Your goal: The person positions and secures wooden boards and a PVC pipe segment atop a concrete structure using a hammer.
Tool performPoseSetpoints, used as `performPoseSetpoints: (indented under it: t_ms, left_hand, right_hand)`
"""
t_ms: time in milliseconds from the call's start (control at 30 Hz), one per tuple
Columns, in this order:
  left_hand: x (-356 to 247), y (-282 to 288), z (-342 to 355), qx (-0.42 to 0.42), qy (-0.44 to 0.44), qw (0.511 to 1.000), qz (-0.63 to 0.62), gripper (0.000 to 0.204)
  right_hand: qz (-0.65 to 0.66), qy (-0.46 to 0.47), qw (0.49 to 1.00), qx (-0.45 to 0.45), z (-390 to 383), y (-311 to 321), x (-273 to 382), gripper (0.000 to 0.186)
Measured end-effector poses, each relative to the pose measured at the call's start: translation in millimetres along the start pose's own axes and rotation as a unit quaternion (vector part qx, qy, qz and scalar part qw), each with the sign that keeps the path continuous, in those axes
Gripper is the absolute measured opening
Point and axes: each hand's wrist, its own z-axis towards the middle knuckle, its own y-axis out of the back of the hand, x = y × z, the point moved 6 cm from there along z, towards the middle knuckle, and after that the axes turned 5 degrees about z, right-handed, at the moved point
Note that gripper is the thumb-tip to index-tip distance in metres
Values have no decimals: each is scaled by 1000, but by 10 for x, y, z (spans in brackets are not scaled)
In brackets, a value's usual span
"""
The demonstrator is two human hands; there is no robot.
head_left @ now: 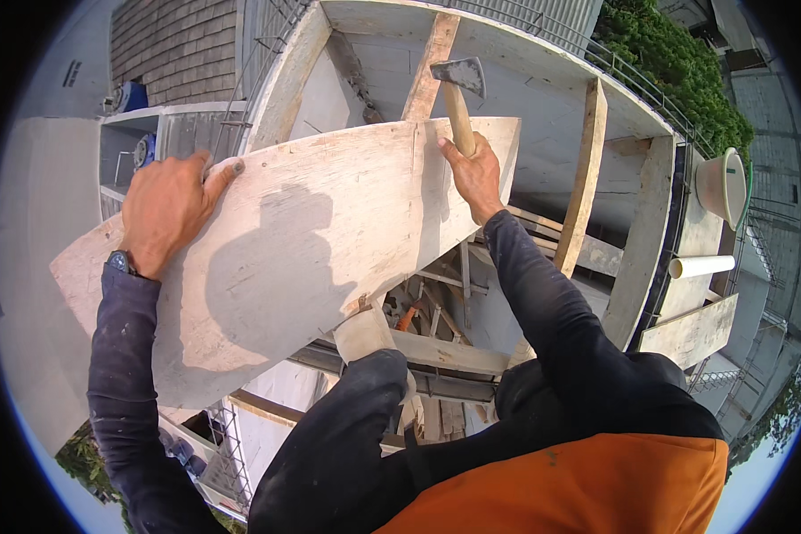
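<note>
A broad plywood board (329,240), pale and worn, slants across the middle in front of me. My left hand (171,206) is closed over its far edge toward the left end, the thumb on the near face and the other fingers partly hidden behind. My right hand (479,180) grips a hatchet (458,111) by its light wooden handle, in front of the board's right part. The hatchet's dark metal head points up and away, with its flared blade to the right. My knee is near the board's lower edge, and shadows fall across its face.
Wooden beams (582,178) cross an open, white-walled frame (636,240) beyond the board. Below are deep gaps with loose timber and an orange-handled tool (408,317). At right are a white bucket (723,189), a pipe (701,266) and a plank (690,331). Rebar lines the edges.
</note>
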Motion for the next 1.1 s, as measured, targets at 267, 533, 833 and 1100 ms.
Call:
performPoseSetpoints:
  t_ms: [267, 533, 833, 1100]
  left_hand:
    - [361, 828, -311, -3, 35, 999, 10, 67]
    - [731, 847, -557, -25, 68, 993, 90, 64]
    - [969, 392, -361, -8, 43, 998, 39, 60]
    - [1002, 190, -266, -5, 35, 999, 21, 61]
  right_hand:
    - [193, -217, 948, -128, -491, 758, -1557, 49]
    - [244, -141, 960, -3, -565, -25, -673, 66]
    - [183, -78, 979, 34, -232, -532, -614, 68]
    - [107, -57, 991, -55, -198, -615, -715, 69]
